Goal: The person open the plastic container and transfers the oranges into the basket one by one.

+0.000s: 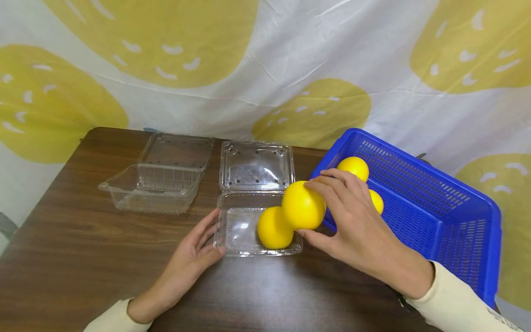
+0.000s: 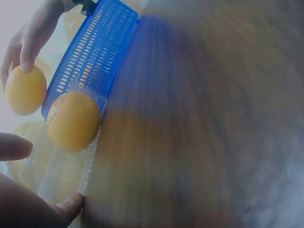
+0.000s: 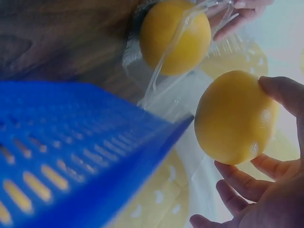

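Note:
My right hand (image 1: 356,221) grips a round yellow orange (image 1: 304,205) between thumb and fingers, above the right side of a clear plastic clamshell box (image 1: 236,230). A second orange (image 1: 274,229) sits in that box at its right end. My left hand (image 1: 186,263) holds the box's left end, with the thumb at the near corner and fingers along the side. The box's lid (image 1: 257,166) lies folded back, away from me. In the right wrist view the held orange (image 3: 236,118) is apart from the one in the box (image 3: 173,35).
A blue perforated basket (image 1: 419,226) stands on the right, with oranges (image 1: 354,168) at its far left end, partly hidden by my right hand. Another opened clear clamshell box (image 1: 153,189) stands to the left on the brown wooden table (image 1: 103,240). A patterned cloth hangs behind.

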`<state>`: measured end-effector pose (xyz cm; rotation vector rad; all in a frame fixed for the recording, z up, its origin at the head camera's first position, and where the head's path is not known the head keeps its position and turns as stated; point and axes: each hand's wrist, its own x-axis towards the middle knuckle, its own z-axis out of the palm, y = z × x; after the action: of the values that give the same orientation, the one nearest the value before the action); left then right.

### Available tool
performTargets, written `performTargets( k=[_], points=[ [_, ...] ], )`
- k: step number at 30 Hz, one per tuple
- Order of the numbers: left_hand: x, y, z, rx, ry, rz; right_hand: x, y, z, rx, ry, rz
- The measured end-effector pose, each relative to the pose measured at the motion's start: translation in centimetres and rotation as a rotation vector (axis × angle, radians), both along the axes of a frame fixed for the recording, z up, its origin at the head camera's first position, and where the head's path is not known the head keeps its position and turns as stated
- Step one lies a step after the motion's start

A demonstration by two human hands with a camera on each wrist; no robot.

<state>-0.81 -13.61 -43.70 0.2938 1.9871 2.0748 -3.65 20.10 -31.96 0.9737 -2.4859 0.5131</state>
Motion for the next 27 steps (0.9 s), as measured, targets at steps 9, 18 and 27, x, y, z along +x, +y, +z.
performTargets(
  k=[9, 18, 27],
  points=[
    [0.0, -0.1, 0.0, 0.004, -0.007, -0.003, -0.4, 1.4, 1.2, -0.016, -0.022, -0.019],
    [0.0, -0.1, 0.0, 0.004, -0.007, -0.007, -1.1, 3.6, 2.4, -0.032, -0.064, -0.067],
    [0.0, 0.0, 0.1, 0.006, 0.000, -0.010, -2.2, 5.9, 1.8, -0.033, -0.094, -0.150]
  ],
)
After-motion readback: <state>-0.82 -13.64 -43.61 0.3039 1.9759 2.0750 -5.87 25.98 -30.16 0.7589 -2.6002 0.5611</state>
